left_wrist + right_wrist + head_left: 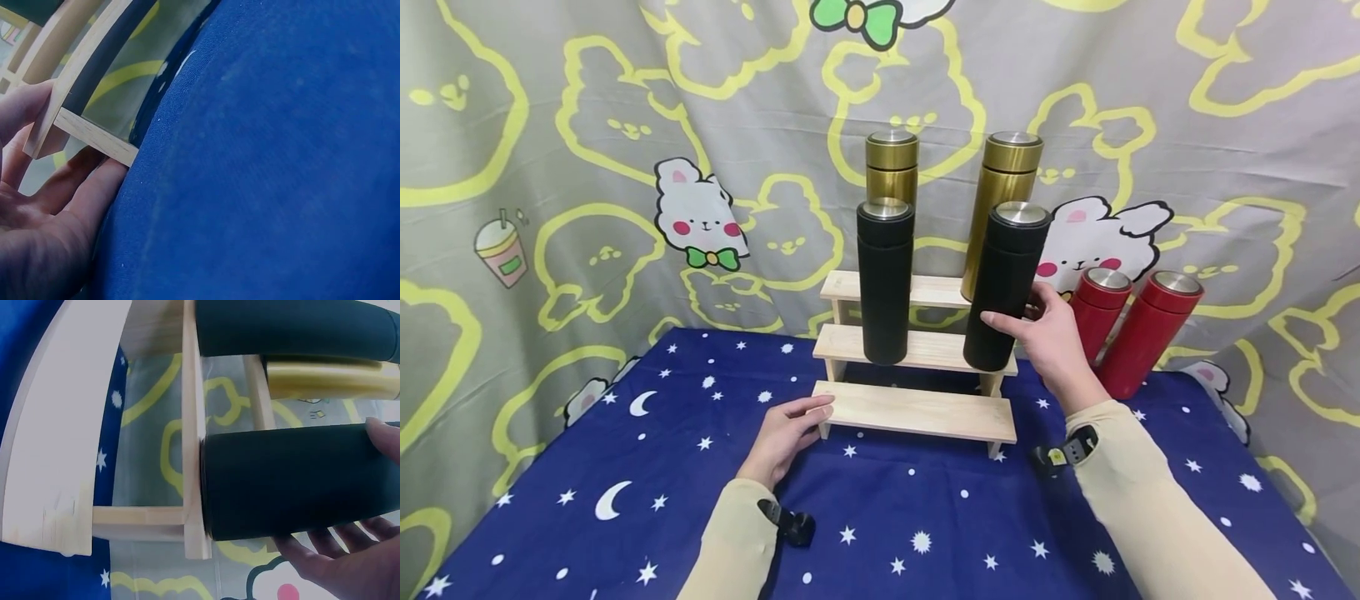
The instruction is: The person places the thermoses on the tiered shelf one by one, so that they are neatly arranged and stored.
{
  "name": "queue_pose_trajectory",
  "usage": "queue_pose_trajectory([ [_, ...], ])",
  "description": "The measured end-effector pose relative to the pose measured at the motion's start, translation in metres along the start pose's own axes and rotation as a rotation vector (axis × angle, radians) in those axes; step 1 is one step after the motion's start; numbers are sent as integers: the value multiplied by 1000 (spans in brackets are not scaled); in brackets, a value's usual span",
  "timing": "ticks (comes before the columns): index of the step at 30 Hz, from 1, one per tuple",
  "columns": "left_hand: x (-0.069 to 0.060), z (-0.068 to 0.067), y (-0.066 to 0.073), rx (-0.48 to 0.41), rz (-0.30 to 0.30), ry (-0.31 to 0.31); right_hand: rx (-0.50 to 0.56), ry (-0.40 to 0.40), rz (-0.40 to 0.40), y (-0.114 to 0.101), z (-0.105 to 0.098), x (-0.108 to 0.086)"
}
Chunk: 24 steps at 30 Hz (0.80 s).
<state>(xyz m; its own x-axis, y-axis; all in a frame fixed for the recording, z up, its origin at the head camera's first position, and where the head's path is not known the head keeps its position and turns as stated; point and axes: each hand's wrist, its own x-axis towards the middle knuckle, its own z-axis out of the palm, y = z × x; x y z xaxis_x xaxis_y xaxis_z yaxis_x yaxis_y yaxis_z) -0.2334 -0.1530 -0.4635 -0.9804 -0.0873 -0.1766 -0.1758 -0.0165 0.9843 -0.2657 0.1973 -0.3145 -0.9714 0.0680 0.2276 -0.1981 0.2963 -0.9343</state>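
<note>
A three-step wooden display stand (917, 410) rests on the table. At the left end of its lowest step, my left hand (784, 437) grips the board, thumb on top and fingers underneath; the left wrist view shows those fingers (94, 187) beside the leg. My right hand (1054, 333) holds a black thermos (1004, 287), whose base meets the right end of the middle step. Left of it, a second black thermos (884, 283) stands on that step. Behind them are two gold thermoses, the left one (892, 167) partly hidden and the right one (1000, 187) on the top step.
Two red thermoses, one nearer the stand (1097, 312) and one farther right (1157, 333), stand on the table behind my right wrist. A blue cloth (700, 500) with stars and moons covers the table. A grey patterned curtain (760, 108) hangs close behind.
</note>
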Motion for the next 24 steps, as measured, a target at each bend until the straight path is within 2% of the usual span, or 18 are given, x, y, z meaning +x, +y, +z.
queue_pose_trajectory([
  [10, 3, 1, 1, 1, 0, -16, -61, -28, -12, 4, -3, 0],
  [19, 4, -1, 0, -16, -24, -14, -80, -25, 29, 17, -16, -19],
  [24, 3, -1, 1, -9, -25, -14, -69, -21, -5, 28, -28, -33],
])
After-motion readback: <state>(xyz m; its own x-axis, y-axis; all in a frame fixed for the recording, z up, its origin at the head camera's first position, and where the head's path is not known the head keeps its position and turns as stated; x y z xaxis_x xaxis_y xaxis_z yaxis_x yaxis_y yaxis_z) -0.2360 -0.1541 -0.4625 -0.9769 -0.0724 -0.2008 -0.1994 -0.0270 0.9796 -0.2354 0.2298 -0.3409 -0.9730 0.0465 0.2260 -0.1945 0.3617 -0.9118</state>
